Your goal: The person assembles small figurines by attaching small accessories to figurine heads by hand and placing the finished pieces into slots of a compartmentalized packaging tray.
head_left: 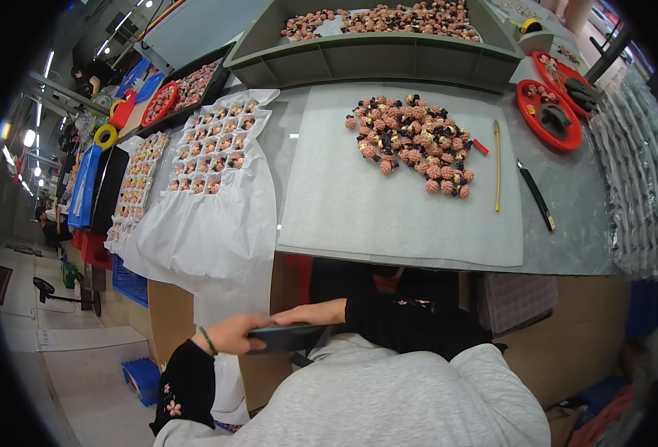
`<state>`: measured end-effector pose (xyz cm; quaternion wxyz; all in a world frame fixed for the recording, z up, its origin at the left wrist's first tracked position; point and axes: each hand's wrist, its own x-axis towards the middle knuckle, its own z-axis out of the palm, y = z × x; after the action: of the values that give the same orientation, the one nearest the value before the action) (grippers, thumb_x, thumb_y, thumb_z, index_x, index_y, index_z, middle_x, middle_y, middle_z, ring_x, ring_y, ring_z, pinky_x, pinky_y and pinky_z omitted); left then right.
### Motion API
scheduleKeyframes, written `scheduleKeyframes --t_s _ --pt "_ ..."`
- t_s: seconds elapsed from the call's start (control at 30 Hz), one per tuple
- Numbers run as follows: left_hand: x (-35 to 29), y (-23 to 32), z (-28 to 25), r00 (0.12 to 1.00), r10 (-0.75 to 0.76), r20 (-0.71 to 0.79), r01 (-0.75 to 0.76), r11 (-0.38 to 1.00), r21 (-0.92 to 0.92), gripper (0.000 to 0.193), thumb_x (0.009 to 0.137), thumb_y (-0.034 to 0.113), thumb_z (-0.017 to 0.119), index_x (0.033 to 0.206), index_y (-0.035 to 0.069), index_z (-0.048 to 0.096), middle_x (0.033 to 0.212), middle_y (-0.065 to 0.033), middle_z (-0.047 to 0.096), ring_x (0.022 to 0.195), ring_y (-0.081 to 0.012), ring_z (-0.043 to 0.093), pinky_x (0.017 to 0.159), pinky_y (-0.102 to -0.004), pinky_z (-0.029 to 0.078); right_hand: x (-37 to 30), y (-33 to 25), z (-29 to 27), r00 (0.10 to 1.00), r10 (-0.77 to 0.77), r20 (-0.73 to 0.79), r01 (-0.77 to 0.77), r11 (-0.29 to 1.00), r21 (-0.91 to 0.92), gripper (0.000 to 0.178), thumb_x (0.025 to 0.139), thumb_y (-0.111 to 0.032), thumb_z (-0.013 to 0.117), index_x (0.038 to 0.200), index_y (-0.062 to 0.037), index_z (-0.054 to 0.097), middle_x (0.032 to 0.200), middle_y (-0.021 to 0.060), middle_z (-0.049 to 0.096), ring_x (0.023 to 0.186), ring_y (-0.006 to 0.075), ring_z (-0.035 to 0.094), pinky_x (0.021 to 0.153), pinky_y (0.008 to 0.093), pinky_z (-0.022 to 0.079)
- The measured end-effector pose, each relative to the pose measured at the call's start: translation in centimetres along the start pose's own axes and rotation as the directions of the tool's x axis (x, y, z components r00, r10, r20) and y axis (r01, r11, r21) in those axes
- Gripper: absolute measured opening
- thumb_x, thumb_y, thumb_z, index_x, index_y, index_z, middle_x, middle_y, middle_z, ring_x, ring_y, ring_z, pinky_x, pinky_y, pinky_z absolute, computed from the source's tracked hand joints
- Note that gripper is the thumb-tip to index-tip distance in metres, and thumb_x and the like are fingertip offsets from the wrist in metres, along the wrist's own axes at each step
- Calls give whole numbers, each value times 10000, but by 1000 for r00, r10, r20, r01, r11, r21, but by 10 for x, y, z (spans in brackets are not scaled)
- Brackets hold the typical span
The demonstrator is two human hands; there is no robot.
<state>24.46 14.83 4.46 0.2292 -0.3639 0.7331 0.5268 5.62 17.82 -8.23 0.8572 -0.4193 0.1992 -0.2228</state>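
Close to my body, below the table's front edge, I hold a dark, flat, phone-like slab [288, 338]. My left hand [232, 334] is closed around its left end, with a green bracelet on the wrist. Along its upper edge lies my right hand [312, 312], gripping it from the right; the thumb is hidden. On the table, a white foam sheet [329, 194] bears a pile of small pink and black figurines [418, 138]. A red piece [480, 147], a thin yellow stick [497, 167] and a black craft knife [536, 194] lie right of the pile.
A large grey bin [374, 61] of figurines stands at the back. White compartment trays [213, 153] with figurines sit left, on draped white paper [210, 235]. Red dishes [560, 138] and stacked clear plastic trays [638, 179] are at right. A blue basket [143, 380] rests low at left.
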Motion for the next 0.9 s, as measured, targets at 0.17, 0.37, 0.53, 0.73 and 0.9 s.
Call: scheduleKeyframes --t_s 0.17,0.37,0.53,0.73,0.9 --pt "47 -11 20 906 -30 -423 -92 960 -266 415 694 5 639 1092 26 522 976 -162 568 917 -269 550 807 -338 434 -16 29 -25 972 127 198 -213 832 513 451 863 -315 353 1082 37 531 1050 152 587 942 257 580 824 324 452" --pt "59 5 75 568 259 -781 -107 964 242 466 709 0 586 1154 51 456 1228 -195 394 1133 -369 393 925 -382 369 -35 43 -84 987 -163 -12 100 541 835 617 855 -408 281 1244 63 366 1185 280 459 1020 427 504 896 520 394" --pt "61 -25 128 684 102 -723 -109 993 36 350 741 16 575 1084 35 507 1158 -150 456 1084 -322 453 895 -353 395 -68 64 -132 987 -155 -44 161 953 255 619 841 -394 493 1302 -22 314 1318 169 359 1164 308 411 965 421 353" --pt "98 -60 170 796 77 -600 -118 993 -29 450 818 95 523 1254 105 410 1373 -160 268 1269 -342 245 1030 -412 228 -129 175 -331 845 -427 -322 502 841 202 660 826 -395 526 1320 -29 284 1344 157 322 1194 298 369 987 410 315" --pt "134 -74 164 867 96 -490 -165 981 -99 505 869 230 440 1344 278 276 1455 -88 18 1331 -320 18 1010 -588 99 -130 188 -452 542 -671 -506 740 666 -91 699 814 -395 554 1335 -35 259 1366 148 292 1220 290 334 1006 401 282"
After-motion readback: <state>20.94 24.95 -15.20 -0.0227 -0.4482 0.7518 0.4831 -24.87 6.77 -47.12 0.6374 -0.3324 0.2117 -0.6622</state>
